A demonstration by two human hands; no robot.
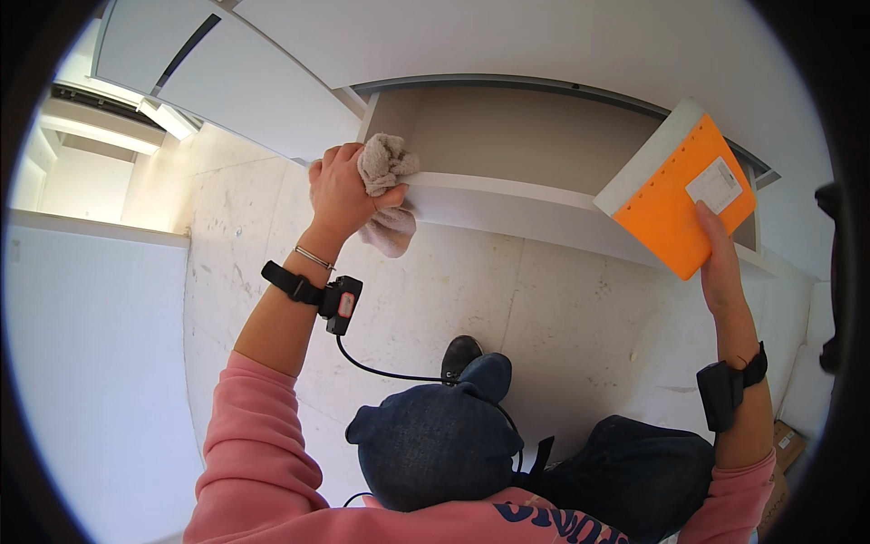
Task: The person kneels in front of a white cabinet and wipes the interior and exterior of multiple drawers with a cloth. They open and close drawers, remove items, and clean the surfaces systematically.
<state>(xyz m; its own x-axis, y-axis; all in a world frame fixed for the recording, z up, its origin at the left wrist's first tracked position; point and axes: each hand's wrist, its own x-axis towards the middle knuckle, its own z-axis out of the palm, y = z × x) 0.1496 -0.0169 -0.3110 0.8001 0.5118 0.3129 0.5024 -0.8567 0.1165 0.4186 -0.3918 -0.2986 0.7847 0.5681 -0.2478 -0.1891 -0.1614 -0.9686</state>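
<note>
My left hand grips a bunched beige cloth at the left front corner of a pulled-out white drawer. Part of the cloth hangs below the drawer's front edge. In my right hand is an orange-covered notebook with a pale spine strip and a white label that bears writing. My thumb lies on the cover, and my other fingers are hidden behind it. The notebook is tilted over the drawer's right end and covers part of it. No items show in the visible part of the drawer's interior.
White cabinet fronts rise around the drawer, one with a dark handle strip. A white panel stands at left. Cardboard boxes lie at lower right. A black cable runs from my left wrist device across my legs.
</note>
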